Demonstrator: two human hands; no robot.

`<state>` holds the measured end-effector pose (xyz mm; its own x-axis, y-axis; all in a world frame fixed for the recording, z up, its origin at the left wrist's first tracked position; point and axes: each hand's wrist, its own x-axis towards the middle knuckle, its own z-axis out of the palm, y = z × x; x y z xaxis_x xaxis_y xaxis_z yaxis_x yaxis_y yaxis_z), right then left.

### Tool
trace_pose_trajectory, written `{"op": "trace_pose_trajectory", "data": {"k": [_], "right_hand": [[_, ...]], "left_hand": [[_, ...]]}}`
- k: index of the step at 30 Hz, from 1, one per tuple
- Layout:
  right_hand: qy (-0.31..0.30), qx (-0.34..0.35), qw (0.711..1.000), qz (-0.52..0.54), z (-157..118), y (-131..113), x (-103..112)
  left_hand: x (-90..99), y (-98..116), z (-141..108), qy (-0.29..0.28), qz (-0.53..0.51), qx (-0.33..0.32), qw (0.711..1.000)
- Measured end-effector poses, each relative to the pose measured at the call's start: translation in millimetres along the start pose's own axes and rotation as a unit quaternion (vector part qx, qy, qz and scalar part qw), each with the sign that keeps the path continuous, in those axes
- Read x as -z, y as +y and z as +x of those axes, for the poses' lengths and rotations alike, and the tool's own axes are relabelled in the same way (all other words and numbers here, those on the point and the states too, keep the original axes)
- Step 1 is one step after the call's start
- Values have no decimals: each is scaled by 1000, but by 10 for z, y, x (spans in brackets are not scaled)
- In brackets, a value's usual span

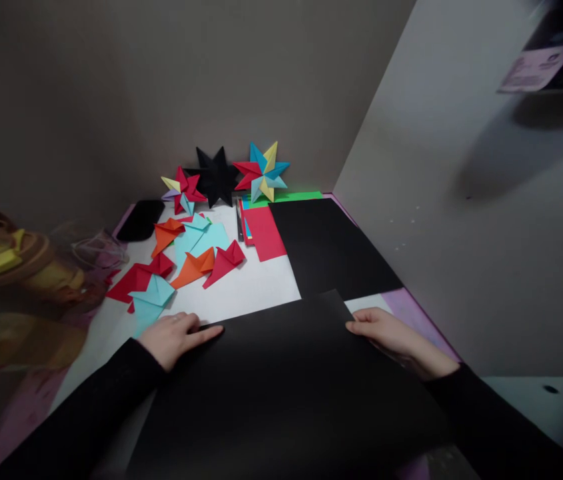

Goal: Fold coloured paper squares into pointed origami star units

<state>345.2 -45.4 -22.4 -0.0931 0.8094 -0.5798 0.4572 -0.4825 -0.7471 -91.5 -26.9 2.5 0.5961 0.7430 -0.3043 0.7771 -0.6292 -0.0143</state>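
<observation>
A large black sheet (281, 393) lies nearest me, its far right corner slightly raised. My left hand (176, 337) rests at its far left corner, index finger stretched along the edge and the other fingers bent. The right edge near the far corner is pinched between the thumb and fingers of my right hand (384, 333). Beyond it lies a second black sheet (331, 247). To the left are folded paper pieces: light blue (151, 298), orange (195, 265), red (225, 261) and others. Red paper (264, 233) sits beside the second black sheet.
Against the back wall stand a black paper star (215, 175) and two multicoloured stars (262, 172) (184, 190). A dark phone-like object (141, 220) lies at the back left. Blurred bags and containers (21, 260) crowd the left side. A wall (426, 167) borders the right.
</observation>
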Motion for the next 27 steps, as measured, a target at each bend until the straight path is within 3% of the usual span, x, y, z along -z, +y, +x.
{"op": "trace_pose_trajectory", "data": {"k": [4, 8, 15, 19, 27], "right_hand": [[-11, -4, 1000, 18, -1, 1, 2], [-11, -5, 1000, 25, 9, 12, 4], [3, 1, 1000, 26, -2, -19, -11], [2, -2, 1000, 28, -19, -52, -12], [33, 31, 999, 29, 4, 8, -6]], "left_hand": [[141, 119, 211, -93, 44, -43, 994], [215, 164, 386, -149, -26, -29, 988], [305, 252, 555, -187, -65, 18, 980], [337, 328, 576, -167, -67, 7, 984], [303, 320, 748, -194, -107, 6, 975]]}}
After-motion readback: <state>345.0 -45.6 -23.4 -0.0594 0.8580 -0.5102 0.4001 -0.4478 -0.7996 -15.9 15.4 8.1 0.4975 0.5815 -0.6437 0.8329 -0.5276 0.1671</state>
